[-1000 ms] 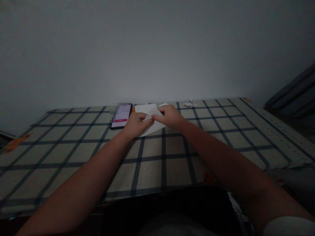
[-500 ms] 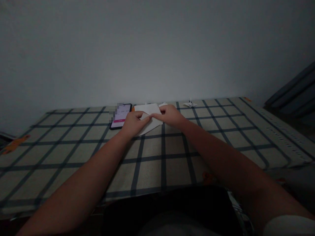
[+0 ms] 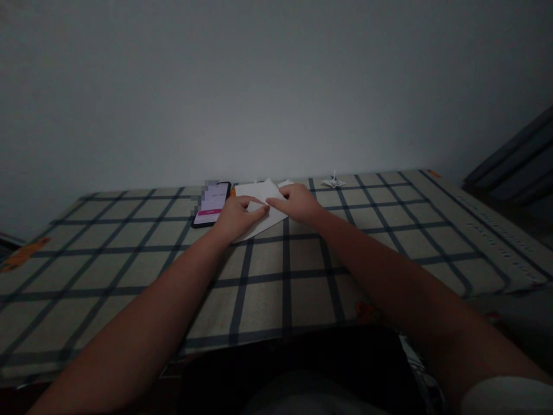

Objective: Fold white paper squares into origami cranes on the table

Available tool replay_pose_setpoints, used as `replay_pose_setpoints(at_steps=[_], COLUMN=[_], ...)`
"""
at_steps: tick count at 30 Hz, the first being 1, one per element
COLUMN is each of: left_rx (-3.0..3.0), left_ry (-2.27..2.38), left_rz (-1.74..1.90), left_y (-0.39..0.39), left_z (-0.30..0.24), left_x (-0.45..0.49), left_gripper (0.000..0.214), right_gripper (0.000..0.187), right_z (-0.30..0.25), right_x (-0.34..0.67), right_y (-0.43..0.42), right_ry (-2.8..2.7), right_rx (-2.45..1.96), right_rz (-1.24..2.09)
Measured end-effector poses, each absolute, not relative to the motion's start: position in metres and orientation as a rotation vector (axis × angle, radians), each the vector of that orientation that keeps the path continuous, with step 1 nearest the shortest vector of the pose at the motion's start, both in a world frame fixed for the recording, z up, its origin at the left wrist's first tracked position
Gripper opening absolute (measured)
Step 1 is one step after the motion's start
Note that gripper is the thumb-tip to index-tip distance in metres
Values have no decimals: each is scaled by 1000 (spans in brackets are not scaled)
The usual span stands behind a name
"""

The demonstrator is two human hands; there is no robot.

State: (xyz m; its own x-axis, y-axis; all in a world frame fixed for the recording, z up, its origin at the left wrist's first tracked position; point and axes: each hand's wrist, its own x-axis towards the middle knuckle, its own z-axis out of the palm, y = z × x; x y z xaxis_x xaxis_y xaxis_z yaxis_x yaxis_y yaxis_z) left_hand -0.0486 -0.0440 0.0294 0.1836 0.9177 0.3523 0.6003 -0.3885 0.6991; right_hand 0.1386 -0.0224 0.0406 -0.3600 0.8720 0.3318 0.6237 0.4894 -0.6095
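Observation:
A white sheet of paper (image 3: 259,192) lies on the checked tablecloth (image 3: 276,271) near the wall. My left hand (image 3: 237,216) rests on its left part, index finger and thumb stretched forward, pressing the paper down. My right hand (image 3: 298,202) lies on the paper's right part, its index finger pointing left and flat on the sheet. The two fingertips nearly meet over the paper's middle. Much of the sheet is hidden under both hands.
A phone (image 3: 211,203) with a lit screen lies just left of the paper. A small folded white paper figure (image 3: 333,183) stands by the wall to the right. A dark object (image 3: 294,357) sits at the near table edge. Dark furniture (image 3: 518,167) is at far right.
Both hands have flattened onto the paper: the raised fold held between the fingers a second ago now lies down, with fingers stretched over it.

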Motion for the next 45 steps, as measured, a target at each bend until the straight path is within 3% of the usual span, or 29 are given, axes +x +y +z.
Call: replay_pose_setpoints(at_steps=[7, 11, 20, 29, 34, 45], left_rx=[2039, 1916, 1543, 1749, 1703, 1559], left_ry=[1483, 1505, 1427, 1495, 1477, 1610], left_rz=[1129, 1176, 944, 937, 999, 960], left_y=[-44, -41, -37, -44, -48, -42], left_z=[29, 28, 22, 28, 34, 31], left_x=[-48, -51, -48, -47, -45, -48], left_gripper=[27, 31, 45, 35, 30, 40], right_gripper=[42, 35, 36, 33, 39, 35], right_z=[41, 41, 42, 43, 42, 43], right_x=[143, 147, 147, 143, 141, 145], right_y=[-17, -18, -20, -24, -21, -22], right_ry=[-2066, -2128, -2236, -2248, -2129, -2243], right_rx=[-1194, -1108, -1083, -1169, -1285, -1155], right_rz=[610, 598, 439, 394, 533, 455])
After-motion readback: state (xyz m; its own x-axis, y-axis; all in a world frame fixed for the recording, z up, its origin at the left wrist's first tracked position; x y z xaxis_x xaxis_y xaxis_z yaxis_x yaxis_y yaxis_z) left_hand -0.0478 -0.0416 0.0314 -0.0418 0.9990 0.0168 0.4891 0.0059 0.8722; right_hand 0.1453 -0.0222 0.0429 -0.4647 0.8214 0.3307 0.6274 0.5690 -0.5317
